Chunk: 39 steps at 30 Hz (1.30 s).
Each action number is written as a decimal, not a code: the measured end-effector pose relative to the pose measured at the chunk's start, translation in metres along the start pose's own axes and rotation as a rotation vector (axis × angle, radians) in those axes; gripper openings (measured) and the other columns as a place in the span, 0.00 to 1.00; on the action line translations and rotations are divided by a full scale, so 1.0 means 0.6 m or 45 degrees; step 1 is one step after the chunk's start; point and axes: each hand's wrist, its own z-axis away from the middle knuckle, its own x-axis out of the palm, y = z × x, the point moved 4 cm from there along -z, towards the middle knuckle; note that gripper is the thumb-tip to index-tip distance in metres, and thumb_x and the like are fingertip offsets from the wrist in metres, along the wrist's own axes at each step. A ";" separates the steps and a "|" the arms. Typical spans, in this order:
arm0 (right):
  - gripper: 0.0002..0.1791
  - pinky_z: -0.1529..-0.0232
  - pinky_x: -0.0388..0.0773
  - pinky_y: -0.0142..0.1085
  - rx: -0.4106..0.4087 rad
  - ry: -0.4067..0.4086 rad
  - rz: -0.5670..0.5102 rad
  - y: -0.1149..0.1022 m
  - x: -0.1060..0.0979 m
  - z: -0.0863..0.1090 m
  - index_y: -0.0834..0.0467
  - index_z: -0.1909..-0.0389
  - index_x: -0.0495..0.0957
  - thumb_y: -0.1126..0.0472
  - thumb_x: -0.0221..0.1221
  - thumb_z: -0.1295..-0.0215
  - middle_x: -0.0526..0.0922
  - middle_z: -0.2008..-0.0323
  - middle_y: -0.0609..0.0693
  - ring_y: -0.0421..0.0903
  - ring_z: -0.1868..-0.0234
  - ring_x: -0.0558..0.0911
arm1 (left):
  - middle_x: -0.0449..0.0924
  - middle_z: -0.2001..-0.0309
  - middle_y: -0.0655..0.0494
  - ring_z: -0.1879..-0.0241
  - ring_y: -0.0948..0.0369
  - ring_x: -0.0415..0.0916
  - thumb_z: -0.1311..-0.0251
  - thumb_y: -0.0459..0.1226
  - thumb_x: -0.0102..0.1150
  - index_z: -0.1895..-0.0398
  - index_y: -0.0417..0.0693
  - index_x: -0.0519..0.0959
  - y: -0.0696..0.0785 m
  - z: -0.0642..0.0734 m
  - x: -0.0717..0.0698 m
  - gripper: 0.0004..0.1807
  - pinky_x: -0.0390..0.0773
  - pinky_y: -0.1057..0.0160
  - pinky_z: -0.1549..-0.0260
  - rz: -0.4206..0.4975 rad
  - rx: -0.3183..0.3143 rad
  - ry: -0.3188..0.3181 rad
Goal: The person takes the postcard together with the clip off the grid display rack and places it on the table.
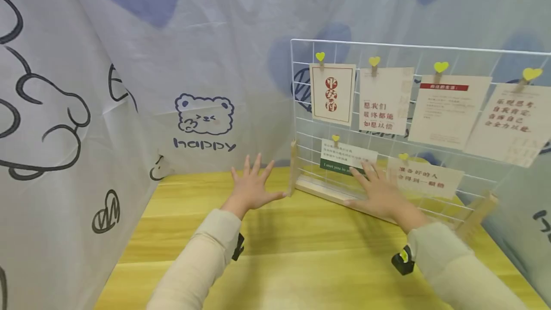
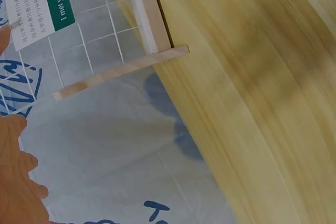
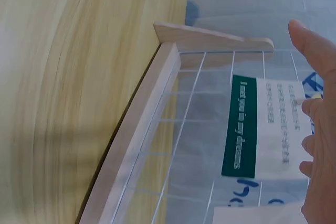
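Where cards [image 1: 332, 94] hang, the wood-footed rack [image 1: 318, 191] is gridded white.

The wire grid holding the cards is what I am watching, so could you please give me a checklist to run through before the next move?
1. Left hand free: ok, fingers spread, holding nothing.
2. Right hand free: ok, fingers spread, no object gripped.
3. Wire grid standing in its wooden base: ok.
4. Six cards each under one of the yellow heart clips: ok.
5. Green-banded card fully visible from the head: not ok, the right hand covers part of it.
6. Right hand clear of that card: cannot tell, they overlap and contact is unclear.
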 end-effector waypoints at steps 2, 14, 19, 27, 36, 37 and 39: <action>0.48 0.49 0.28 0.64 0.006 0.021 -0.006 0.004 -0.005 0.007 0.57 0.35 0.49 0.30 0.46 0.50 0.41 0.36 0.63 0.62 0.38 0.40 | 0.28 0.34 0.49 0.38 0.43 0.24 0.59 0.73 0.34 0.34 0.62 0.42 0.002 -0.002 0.001 0.49 0.30 0.33 0.52 0.005 0.001 -0.003; 0.49 0.50 0.23 0.63 0.097 -0.009 -0.036 0.039 -0.018 0.051 0.57 0.35 0.46 0.28 0.42 0.50 0.37 0.36 0.62 0.63 0.38 0.39 | 0.27 0.34 0.50 0.38 0.44 0.25 0.60 0.73 0.34 0.34 0.62 0.41 0.017 -0.013 0.004 0.50 0.31 0.33 0.52 0.012 0.005 -0.036; 0.48 0.51 0.22 0.63 0.132 -0.024 -0.068 0.057 -0.021 0.075 0.56 0.34 0.43 0.30 0.41 0.48 0.37 0.36 0.64 0.63 0.38 0.36 | 0.27 0.34 0.50 0.38 0.44 0.25 0.59 0.72 0.37 0.34 0.61 0.41 0.026 -0.020 0.005 0.49 0.30 0.33 0.52 0.013 0.022 -0.023; 0.46 0.52 0.23 0.65 0.139 0.013 -0.105 0.085 -0.023 0.113 0.57 0.35 0.43 0.35 0.46 0.46 0.36 0.37 0.66 0.67 0.40 0.37 | 0.27 0.34 0.50 0.39 0.43 0.24 0.60 0.73 0.34 0.34 0.62 0.42 0.036 -0.032 0.007 0.49 0.31 0.34 0.51 0.027 0.038 -0.014; 0.47 0.55 0.20 0.66 0.210 0.026 -0.041 0.117 -0.023 0.143 0.53 0.34 0.38 0.34 0.47 0.47 0.38 0.37 0.68 0.68 0.40 0.37 | 0.26 0.34 0.51 0.38 0.44 0.23 0.59 0.73 0.32 0.34 0.63 0.40 0.048 -0.054 0.016 0.49 0.33 0.34 0.51 0.012 0.036 -0.039; 0.47 0.55 0.19 0.65 0.217 0.027 -0.046 0.119 -0.023 0.146 0.54 0.34 0.38 0.35 0.47 0.47 0.37 0.37 0.68 0.68 0.40 0.37 | 0.26 0.34 0.51 0.38 0.44 0.23 0.59 0.73 0.32 0.34 0.63 0.40 0.049 -0.056 0.017 0.49 0.33 0.34 0.51 0.020 0.032 -0.042; 0.48 0.56 0.17 0.65 0.244 0.025 -0.056 0.125 -0.024 0.151 0.55 0.34 0.37 0.34 0.46 0.47 0.36 0.37 0.68 0.67 0.40 0.35 | 0.26 0.34 0.50 0.38 0.44 0.23 0.58 0.72 0.33 0.34 0.62 0.40 0.049 -0.061 0.021 0.49 0.32 0.34 0.51 0.038 0.026 -0.044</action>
